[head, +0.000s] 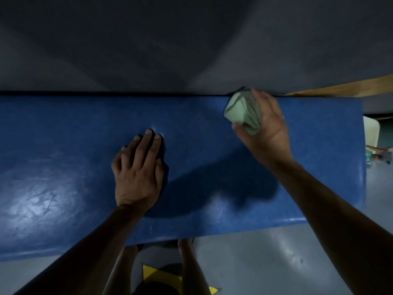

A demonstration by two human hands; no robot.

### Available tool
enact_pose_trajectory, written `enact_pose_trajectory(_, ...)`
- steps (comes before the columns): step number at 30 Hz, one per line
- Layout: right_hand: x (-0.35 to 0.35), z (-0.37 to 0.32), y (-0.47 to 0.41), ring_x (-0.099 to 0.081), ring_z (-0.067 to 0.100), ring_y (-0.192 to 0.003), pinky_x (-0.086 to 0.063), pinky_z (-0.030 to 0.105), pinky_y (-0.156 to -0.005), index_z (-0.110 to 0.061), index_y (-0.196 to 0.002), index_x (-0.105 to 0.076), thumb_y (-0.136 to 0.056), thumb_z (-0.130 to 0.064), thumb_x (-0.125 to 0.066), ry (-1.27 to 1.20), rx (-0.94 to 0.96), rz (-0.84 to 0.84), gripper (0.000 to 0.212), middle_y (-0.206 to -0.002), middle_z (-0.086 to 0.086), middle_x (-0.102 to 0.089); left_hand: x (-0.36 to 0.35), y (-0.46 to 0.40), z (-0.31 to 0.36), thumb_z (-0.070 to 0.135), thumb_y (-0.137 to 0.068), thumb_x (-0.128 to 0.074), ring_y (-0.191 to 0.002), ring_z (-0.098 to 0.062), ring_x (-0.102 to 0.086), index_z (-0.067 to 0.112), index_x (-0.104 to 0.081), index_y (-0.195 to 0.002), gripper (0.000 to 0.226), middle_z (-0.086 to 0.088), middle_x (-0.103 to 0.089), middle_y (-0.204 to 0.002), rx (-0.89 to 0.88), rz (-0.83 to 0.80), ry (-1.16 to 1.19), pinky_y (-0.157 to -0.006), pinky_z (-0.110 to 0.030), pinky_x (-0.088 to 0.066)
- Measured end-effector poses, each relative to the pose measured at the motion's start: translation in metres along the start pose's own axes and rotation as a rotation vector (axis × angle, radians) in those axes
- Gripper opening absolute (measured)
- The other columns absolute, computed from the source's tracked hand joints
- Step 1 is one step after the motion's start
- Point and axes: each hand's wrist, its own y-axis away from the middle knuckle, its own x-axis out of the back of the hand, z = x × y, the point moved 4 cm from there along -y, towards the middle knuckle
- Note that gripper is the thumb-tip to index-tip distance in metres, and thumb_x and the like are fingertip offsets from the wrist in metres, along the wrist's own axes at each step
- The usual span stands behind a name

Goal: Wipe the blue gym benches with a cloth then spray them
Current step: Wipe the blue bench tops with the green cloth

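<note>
We look straight down on the blue gym bench [63,158], and we read no brand, label or writing anywhere on it. No containers show either, so it is all about the bench and the cloth.

The bench fills the middle of the view from the left edge almost to the right, its far edge tight against the grey wall [148,43]. Its padded vinyl top is deep blue, faintly grained, with a bright sheen of reflected light at the near left and fine scuff lines in that glare.

Our left hand [139,173] lies palm down on the padding near the centre, fingers straight and close together, pressing a shallow dent into the surface. Our right hand [265,128] is at the far edge toward the right end, fingers and thumb curled round a bunched pale green cloth [241,110]. The cloth sits at the back edge of the bench, beside the wall; whether it touches the vinyl we cannot tell.

A wooden strip [344,87] runs along the wall past the bench's right end. Below, our bare legs [189,267] stand on the grey floor [265,262] beside a yellow marking [157,275].
</note>
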Motion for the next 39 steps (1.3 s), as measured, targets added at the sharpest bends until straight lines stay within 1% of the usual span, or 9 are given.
enact_pose_trajectory(3, 0.01, 0.015, -0.012, -0.055, 0.021, -0.118, -0.05, 0.043, -0.1, -0.028, -0.143, -0.047, -0.074, -0.058, -0.075, 0.009, -0.134, -0.028, 0.081, -0.129, -0.001, -0.057, 0.001, 0.0, 0.0, 0.036, -0.1, -0.033, -0.145, -0.027, -0.031, 0.021, -0.034, -0.156, 0.057, 0.001, -0.031, -0.163, 0.003, -0.01, -0.002, -0.112, -0.05, -0.024)
enact_pose_trajectory(5, 0.009, 0.018, -0.018, -0.056, 0.023, -0.117, -0.05, 0.044, -0.101, -0.028, -0.138, -0.054, -0.071, -0.067, -0.073, 0.036, -0.166, -0.086, 0.079, -0.126, 0.001, -0.057, 0.001, 0.0, 0.001, 0.036, -0.1, -0.032, -0.145, -0.027, -0.03, 0.021, -0.034, -0.156, 0.057, 0.001, -0.032, -0.163, 0.001, -0.013, 0.004, -0.111, -0.05, -0.024)
enact_pose_trajectory(11, 0.004, 0.013, -0.028, -0.055, 0.022, -0.11, -0.048, 0.05, -0.098, -0.038, -0.107, -0.063, -0.072, -0.058, -0.076, -0.023, -0.17, -0.078, 0.043, -0.109, -0.01, -0.046, 0.001, 0.001, 0.0, 0.035, -0.1, -0.032, -0.145, -0.028, -0.031, 0.021, -0.035, -0.155, 0.057, 0.0, -0.032, -0.163, -0.004, 0.003, -0.001, -0.111, -0.05, -0.024)
enact_pose_trajectory(16, 0.008, -0.004, -0.01, -0.047, 0.014, -0.112, -0.026, 0.031, -0.096, -0.021, -0.102, -0.061, -0.086, -0.037, -0.074, 0.033, 0.007, -0.034, 0.027, -0.118, -0.006, -0.054, 0.001, 0.001, 0.001, 0.036, -0.101, -0.032, -0.145, -0.027, -0.031, 0.021, -0.036, -0.155, 0.057, 0.001, -0.033, -0.163, -0.001, 0.01, -0.016, -0.111, -0.049, -0.024)
enact_pose_trajectory(19, 0.014, -0.012, 0.013, -0.045, 0.008, -0.087, -0.033, 0.032, -0.091, -0.014, -0.105, -0.054, -0.095, -0.034, -0.063, 0.076, 0.157, -0.029, 0.025, -0.089, -0.008, -0.056, 0.0, 0.001, 0.001, 0.036, -0.1, -0.032, -0.145, -0.028, -0.03, 0.021, -0.034, -0.155, 0.057, 0.001, -0.031, -0.163, 0.002, 0.005, -0.015, -0.111, -0.049, -0.024)
enact_pose_trajectory(23, 0.017, -0.012, 0.005, -0.053, 0.014, -0.076, -0.044, 0.034, -0.066, -0.017, -0.115, -0.054, -0.1, -0.036, -0.058, 0.084, 0.19, -0.111, 0.025, -0.09, -0.012, -0.057, 0.0, 0.002, 0.001, 0.035, -0.1, -0.033, -0.145, -0.028, -0.03, 0.02, -0.036, -0.155, 0.057, 0.0, -0.032, -0.163, 0.0, 0.015, -0.018, -0.112, -0.049, -0.023)
enact_pose_trajectory(29, 0.01, -0.018, -0.035, -0.057, 0.013, -0.11, -0.047, 0.03, -0.093, -0.022, -0.133, -0.054, -0.095, -0.046, -0.062, -0.044, 0.15, -0.153, 0.045, -0.12, -0.002, -0.063, -0.001, 0.002, 0.002, 0.035, -0.101, -0.032, -0.144, -0.029, -0.032, 0.021, -0.035, -0.155, 0.056, 0.001, -0.032, -0.163, -0.006, 0.02, -0.016, -0.111, -0.051, -0.026)
enact_pose_trajectory(33, 0.01, 0.004, -0.024, -0.048, 0.022, -0.125, -0.04, 0.037, -0.105, -0.021, -0.141, -0.047, -0.09, -0.052, -0.066, 0.134, -0.019, -0.298, 0.063, -0.135, 0.001, -0.055, -0.002, 0.002, 0.0, 0.035, -0.101, -0.032, -0.145, -0.028, -0.031, 0.021, -0.036, -0.155, 0.056, 0.001, -0.032, -0.163, 0.005, 0.02, -0.019, -0.111, -0.051, -0.027)
enact_pose_trajectory(39, 0.017, 0.007, -0.017, -0.063, 0.02, -0.104, -0.055, 0.039, -0.088, -0.02, -0.125, -0.057, -0.078, -0.048, -0.08, 0.101, -0.213, -0.472, 0.06, -0.11, -0.002, -0.067, -0.001, 0.002, 0.002, 0.035, -0.101, -0.033, -0.145, -0.027, -0.03, 0.021, -0.036, -0.155, 0.056, 0.001, -0.031, -0.163, 0.0, 0.02, -0.014, -0.112, -0.05, -0.026)
